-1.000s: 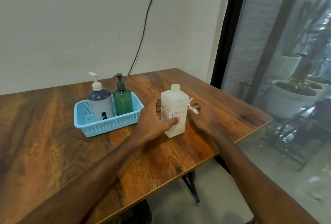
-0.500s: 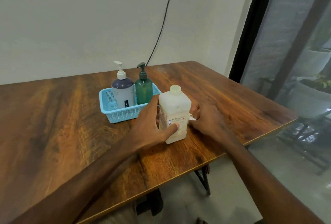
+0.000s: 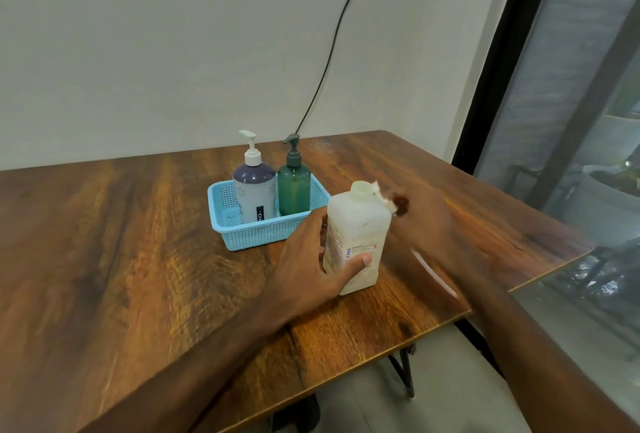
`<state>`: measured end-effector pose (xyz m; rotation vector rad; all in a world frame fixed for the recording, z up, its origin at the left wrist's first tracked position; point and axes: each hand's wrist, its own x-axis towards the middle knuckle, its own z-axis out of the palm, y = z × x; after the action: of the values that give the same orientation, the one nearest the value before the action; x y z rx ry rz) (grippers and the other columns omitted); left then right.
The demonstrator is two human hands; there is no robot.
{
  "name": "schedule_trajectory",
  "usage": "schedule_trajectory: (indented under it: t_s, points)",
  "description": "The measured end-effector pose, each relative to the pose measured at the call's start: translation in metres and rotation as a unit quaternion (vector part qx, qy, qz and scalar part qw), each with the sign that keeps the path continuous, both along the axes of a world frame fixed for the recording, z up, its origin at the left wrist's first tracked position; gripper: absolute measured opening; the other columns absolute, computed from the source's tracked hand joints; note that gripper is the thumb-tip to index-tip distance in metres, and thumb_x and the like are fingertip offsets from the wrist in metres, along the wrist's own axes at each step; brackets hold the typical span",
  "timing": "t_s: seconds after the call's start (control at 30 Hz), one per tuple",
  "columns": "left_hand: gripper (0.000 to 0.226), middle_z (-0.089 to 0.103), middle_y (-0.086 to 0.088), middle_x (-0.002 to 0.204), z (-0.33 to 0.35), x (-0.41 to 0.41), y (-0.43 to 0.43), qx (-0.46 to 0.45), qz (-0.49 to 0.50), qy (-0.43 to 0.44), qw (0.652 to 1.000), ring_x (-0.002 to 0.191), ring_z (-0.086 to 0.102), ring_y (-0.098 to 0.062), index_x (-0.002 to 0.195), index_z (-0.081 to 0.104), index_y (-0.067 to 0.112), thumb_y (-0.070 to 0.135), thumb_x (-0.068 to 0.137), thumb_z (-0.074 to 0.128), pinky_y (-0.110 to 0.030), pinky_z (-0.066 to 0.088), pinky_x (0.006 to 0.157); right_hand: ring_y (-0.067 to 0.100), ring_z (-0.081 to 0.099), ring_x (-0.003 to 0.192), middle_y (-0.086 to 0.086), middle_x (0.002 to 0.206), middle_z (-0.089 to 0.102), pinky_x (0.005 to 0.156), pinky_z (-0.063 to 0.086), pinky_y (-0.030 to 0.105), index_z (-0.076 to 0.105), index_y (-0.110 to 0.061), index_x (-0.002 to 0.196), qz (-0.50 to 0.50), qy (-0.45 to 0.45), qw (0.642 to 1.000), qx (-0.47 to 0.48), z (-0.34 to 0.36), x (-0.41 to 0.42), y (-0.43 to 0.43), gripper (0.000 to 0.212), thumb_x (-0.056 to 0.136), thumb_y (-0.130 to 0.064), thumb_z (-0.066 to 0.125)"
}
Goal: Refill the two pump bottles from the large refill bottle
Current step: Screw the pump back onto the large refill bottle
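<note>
The large white refill bottle [image 3: 356,225] stands upright on the wooden table [image 3: 138,259]. My left hand [image 3: 304,273] grips its side, thumb across the label. My right hand [image 3: 436,225] is blurred just right of the bottle and holds a white pump [image 3: 379,192] by the bottle's capped neck. A long pale tube [image 3: 433,273] trails down from it. A purple-and-white pump bottle [image 3: 254,190] and a green pump bottle [image 3: 294,190] stand side by side in a blue basket [image 3: 242,242], behind and left of the refill bottle.
The table's right and front edges [image 3: 491,297] run close to my right arm, with floor below. A black cable [image 3: 332,45] hangs down the wall behind the basket. A dark-framed glass window [image 3: 571,86] fills the right side.
My right hand picked the white pump up off the table beside the refill bottle and raised it toward the bottle's neck. My left hand kept its grip. The camera turned right.
</note>
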<state>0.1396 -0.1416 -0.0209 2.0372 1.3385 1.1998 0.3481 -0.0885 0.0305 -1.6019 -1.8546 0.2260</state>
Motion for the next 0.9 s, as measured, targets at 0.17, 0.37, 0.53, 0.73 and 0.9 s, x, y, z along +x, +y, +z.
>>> schedule_trajectory:
  t_s: [0.17,0.37,0.53,0.73,0.9]
  points:
    - [0.081,0.046,0.031,0.135,-0.002,0.002,0.0,0.001,-0.003,-0.008,1.0,0.125,0.052,0.003,0.145,0.033,0.044,0.063,0.081,0.077,-0.005,0.047,0.084,-0.002,0.069,0.088,-0.02,0.102,0.07,0.076,0.055,0.015,0.07,-0.024,0.12,0.055,0.172,0.973,0.142,0.083,-0.008,-0.039,0.034,0.087,-0.027,0.078]
    - [0.079,0.047,0.03,0.137,-0.005,0.005,0.002,-0.022,0.002,-0.015,1.0,0.128,0.053,0.0,0.138,0.029,0.051,0.074,0.075,0.07,-0.011,0.047,0.087,0.004,0.073,0.09,-0.011,0.104,0.075,0.08,0.062,0.025,0.072,-0.016,0.118,0.128,0.196,0.942,0.242,0.138,-0.024,-0.064,0.029,0.091,-0.024,0.075]
    - [0.083,0.046,0.029,0.141,-0.007,0.004,0.005,-0.03,0.001,-0.017,0.999,0.13,0.05,0.001,0.141,0.028,0.051,0.076,0.073,0.069,-0.008,0.043,0.087,0.01,0.075,0.086,-0.006,0.098,0.076,0.078,0.063,0.031,0.073,-0.012,0.114,0.157,0.21,0.923,0.282,0.171,-0.03,-0.068,0.026,0.091,-0.024,0.074]
    - [0.094,0.048,0.023,0.148,-0.01,0.003,0.007,-0.038,-0.003,-0.013,0.999,0.133,0.052,-0.004,0.144,0.03,0.049,0.092,0.067,0.06,-0.024,0.053,0.1,0.011,0.076,0.086,-0.005,0.098,0.077,0.078,0.063,0.032,0.073,-0.012,0.114,0.173,0.21,0.921,0.279,0.181,-0.037,-0.065,0.026,0.091,-0.024,0.074]
    - [0.081,0.047,0.025,0.146,-0.009,0.004,0.006,-0.041,-0.002,-0.008,0.999,0.131,0.051,-0.001,0.139,0.025,0.053,0.078,0.075,0.067,-0.021,0.051,0.099,0.006,0.074,0.088,-0.009,0.101,0.076,0.079,0.062,0.028,0.072,-0.015,0.115,0.157,0.187,0.939,0.24,0.151,-0.041,-0.059,0.027,0.091,-0.025,0.075]
